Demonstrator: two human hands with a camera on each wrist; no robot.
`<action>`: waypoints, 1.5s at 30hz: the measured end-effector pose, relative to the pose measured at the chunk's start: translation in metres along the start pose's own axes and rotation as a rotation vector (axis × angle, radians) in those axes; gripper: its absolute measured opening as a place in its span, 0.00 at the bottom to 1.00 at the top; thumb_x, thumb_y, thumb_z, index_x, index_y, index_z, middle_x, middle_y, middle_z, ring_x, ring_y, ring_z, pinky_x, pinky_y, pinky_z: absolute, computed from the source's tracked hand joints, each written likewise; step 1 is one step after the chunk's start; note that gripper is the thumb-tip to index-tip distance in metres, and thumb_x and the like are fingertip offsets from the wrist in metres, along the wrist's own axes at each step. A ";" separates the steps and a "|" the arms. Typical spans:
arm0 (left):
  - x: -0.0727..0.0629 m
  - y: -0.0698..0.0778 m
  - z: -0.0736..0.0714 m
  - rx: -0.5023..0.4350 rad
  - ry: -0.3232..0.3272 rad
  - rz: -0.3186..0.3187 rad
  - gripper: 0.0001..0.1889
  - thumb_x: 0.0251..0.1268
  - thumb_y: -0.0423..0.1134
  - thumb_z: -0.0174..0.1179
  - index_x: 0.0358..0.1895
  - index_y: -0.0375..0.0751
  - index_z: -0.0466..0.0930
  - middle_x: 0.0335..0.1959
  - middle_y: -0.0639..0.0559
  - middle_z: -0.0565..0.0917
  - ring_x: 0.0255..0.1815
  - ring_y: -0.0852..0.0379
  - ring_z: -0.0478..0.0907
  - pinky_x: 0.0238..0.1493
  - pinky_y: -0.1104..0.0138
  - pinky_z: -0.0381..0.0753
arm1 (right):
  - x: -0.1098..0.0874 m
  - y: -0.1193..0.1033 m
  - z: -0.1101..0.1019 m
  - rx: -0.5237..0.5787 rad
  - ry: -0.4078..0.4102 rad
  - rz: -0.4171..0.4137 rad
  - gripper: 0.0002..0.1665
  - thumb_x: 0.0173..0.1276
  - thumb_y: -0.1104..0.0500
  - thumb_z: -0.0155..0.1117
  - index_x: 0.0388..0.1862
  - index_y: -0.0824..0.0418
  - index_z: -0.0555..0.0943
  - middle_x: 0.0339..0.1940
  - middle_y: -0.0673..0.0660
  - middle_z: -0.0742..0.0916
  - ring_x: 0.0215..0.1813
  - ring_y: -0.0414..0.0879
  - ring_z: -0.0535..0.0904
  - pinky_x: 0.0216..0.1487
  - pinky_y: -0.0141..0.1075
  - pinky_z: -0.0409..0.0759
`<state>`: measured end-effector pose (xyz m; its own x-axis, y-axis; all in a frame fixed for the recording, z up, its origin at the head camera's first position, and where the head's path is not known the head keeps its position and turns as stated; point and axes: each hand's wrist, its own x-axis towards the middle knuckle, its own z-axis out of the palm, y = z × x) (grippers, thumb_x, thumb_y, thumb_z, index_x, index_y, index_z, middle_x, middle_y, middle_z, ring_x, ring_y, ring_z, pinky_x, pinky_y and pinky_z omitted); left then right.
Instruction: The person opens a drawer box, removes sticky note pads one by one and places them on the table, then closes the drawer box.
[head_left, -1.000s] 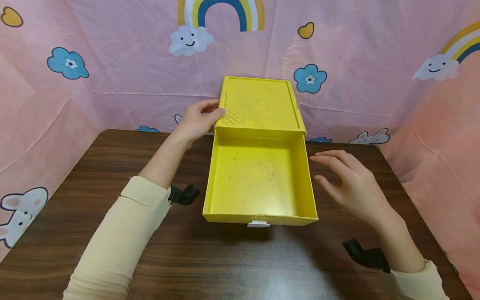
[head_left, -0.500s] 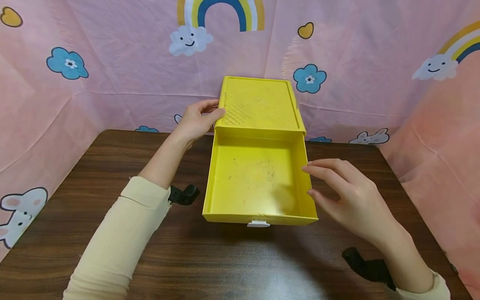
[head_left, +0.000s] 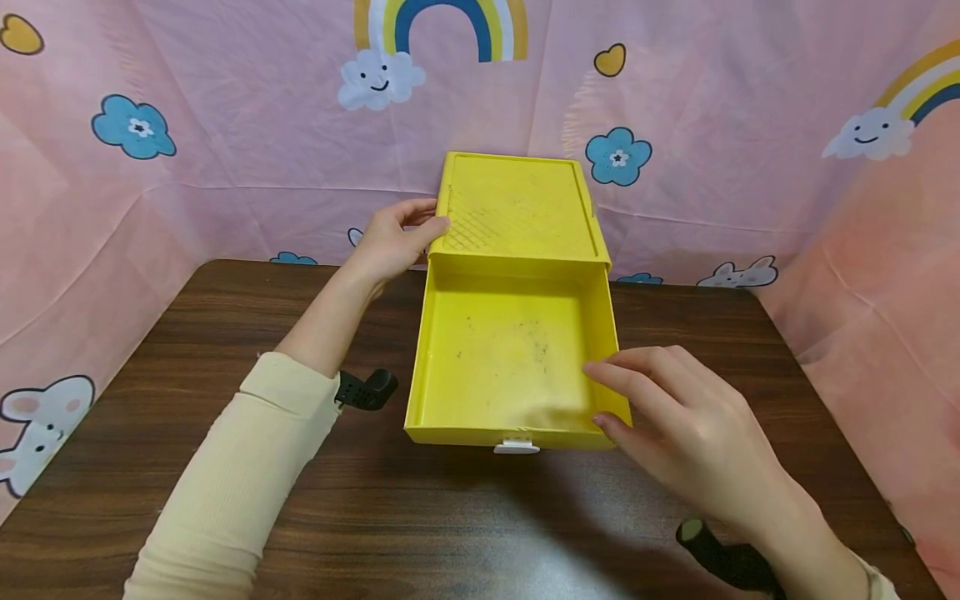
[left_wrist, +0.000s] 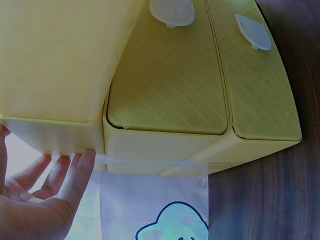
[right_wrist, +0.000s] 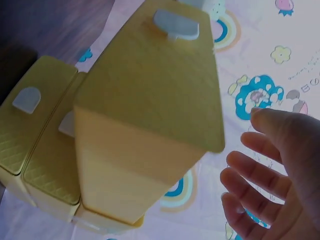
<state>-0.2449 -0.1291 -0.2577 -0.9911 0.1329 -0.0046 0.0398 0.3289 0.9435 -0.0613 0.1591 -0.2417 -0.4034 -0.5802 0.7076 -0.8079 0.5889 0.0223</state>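
Your left hand [head_left: 393, 242] holds the yellow drawer box [head_left: 525, 200] on the bench [head_left: 337, 508], likely to steady it. The top drawer [head_left: 491, 367] sticks out, dark specks [head_left: 539, 340] inside, white handle [head_left: 516, 447] in front. Your right hand [head_left: 701, 433], loose and holding nothing, is near it; next, it probably must touch that handle.
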 end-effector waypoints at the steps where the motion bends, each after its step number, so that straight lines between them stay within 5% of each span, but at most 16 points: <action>1: 0.000 0.000 0.000 -0.001 0.001 0.000 0.28 0.65 0.49 0.54 0.67 0.48 0.63 0.62 0.47 0.69 0.53 0.52 0.74 0.46 0.64 0.81 | 0.000 -0.002 0.000 0.004 0.004 -0.009 0.20 0.70 0.48 0.51 0.43 0.60 0.83 0.37 0.53 0.83 0.33 0.43 0.75 0.29 0.29 0.74; 12: 0.001 0.000 0.000 -0.009 0.005 -0.009 0.28 0.65 0.49 0.54 0.67 0.49 0.63 0.61 0.48 0.69 0.52 0.53 0.75 0.46 0.64 0.81 | 0.002 -0.024 0.007 -0.002 0.041 -0.119 0.17 0.72 0.53 0.49 0.40 0.59 0.84 0.32 0.51 0.82 0.28 0.43 0.74 0.26 0.29 0.74; 18: 0.000 -0.001 0.000 -0.009 0.009 -0.009 0.28 0.65 0.49 0.54 0.67 0.49 0.63 0.61 0.48 0.70 0.51 0.53 0.75 0.45 0.65 0.81 | 0.004 -0.035 0.013 -0.069 0.082 -0.215 0.15 0.72 0.56 0.50 0.38 0.60 0.83 0.30 0.52 0.82 0.27 0.44 0.75 0.27 0.32 0.76; 34: -0.001 -0.001 0.000 -0.009 -0.004 -0.009 0.28 0.65 0.49 0.54 0.67 0.49 0.63 0.61 0.48 0.69 0.53 0.52 0.74 0.48 0.62 0.80 | -0.006 -0.048 0.028 -0.250 0.080 -0.315 0.15 0.71 0.68 0.45 0.40 0.61 0.81 0.32 0.54 0.84 0.27 0.45 0.76 0.23 0.30 0.72; 45: -0.002 0.000 0.000 0.012 -0.004 0.005 0.28 0.66 0.49 0.53 0.67 0.50 0.63 0.61 0.48 0.69 0.55 0.52 0.71 0.51 0.61 0.79 | -0.019 -0.051 0.046 -0.348 0.031 -0.271 0.17 0.73 0.67 0.43 0.46 0.62 0.82 0.35 0.55 0.85 0.31 0.46 0.78 0.30 0.34 0.78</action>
<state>-0.2431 -0.1289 -0.2577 -0.9904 0.1384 -0.0011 0.0463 0.3393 0.9395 -0.0321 0.1144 -0.2884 -0.1793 -0.7261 0.6638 -0.6877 0.5750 0.4432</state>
